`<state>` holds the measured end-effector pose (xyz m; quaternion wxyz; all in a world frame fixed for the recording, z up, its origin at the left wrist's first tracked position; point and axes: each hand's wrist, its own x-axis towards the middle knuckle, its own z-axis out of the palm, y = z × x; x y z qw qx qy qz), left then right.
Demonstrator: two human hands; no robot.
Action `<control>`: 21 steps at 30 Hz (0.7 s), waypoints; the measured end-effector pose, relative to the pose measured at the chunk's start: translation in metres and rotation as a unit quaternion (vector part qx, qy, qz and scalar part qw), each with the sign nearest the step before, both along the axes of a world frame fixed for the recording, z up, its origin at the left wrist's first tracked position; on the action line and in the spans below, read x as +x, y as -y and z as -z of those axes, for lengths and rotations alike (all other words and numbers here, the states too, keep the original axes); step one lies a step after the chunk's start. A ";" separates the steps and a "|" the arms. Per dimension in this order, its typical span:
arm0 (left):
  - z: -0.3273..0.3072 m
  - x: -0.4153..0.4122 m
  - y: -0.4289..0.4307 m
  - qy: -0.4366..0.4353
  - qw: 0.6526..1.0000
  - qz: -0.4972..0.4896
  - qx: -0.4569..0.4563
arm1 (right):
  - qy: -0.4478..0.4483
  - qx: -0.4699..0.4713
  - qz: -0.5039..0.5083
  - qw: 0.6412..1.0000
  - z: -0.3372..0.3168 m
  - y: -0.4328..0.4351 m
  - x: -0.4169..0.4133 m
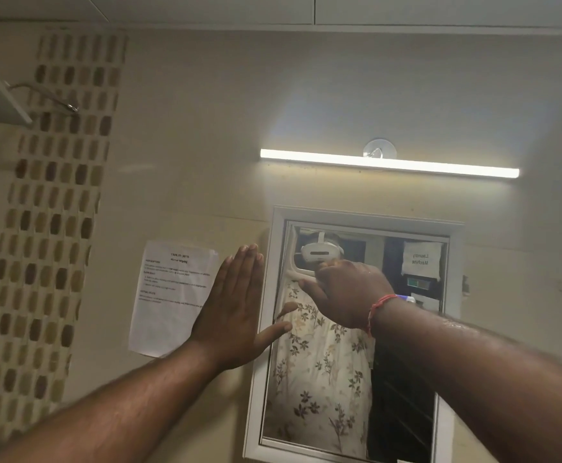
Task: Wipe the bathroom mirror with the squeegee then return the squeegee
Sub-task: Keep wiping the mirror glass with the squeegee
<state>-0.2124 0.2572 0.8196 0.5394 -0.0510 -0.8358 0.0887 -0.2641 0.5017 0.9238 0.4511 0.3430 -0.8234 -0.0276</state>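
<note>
Wall of beige tile [306,95] carries a white-framed rectangular mirror [356,379]. Left hand [236,312] lies flat and spread, fingers together, against the frame's left edge, bracing it. Right hand [343,292] is closed around a white squeegee [301,277], pressed to the upper left glass. Wiping appears underway; next likely calls for a steady downward pull. No containers visible.

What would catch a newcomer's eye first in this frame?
The glowing light bar on the wall above the mirror stands out first. Below it, the right hand presses a squeegee against the upper glass, while the left hand lies flat and open at the mirror's left frame, beside a taped paper sheet.
</note>
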 end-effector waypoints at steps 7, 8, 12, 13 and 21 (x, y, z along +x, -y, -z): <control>0.002 -0.007 -0.003 0.017 0.999 0.027 0.024 | -0.002 0.027 -0.005 1.000 -0.003 0.001 -0.005; 0.002 -0.008 -0.004 0.019 0.999 0.029 0.027 | 0.000 0.037 -0.006 0.999 -0.003 0.003 -0.005; 0.002 -0.014 -0.005 0.022 0.998 0.037 0.035 | 0.001 0.051 -0.006 0.999 0.000 0.009 -0.010; 0.003 -0.014 -0.004 0.023 0.998 0.038 0.035 | -0.001 0.050 -0.009 0.999 0.001 0.009 -0.010; 0.002 -0.021 -0.007 0.023 0.998 0.043 0.032 | -0.020 0.028 -0.021 0.999 -0.003 -0.006 -0.012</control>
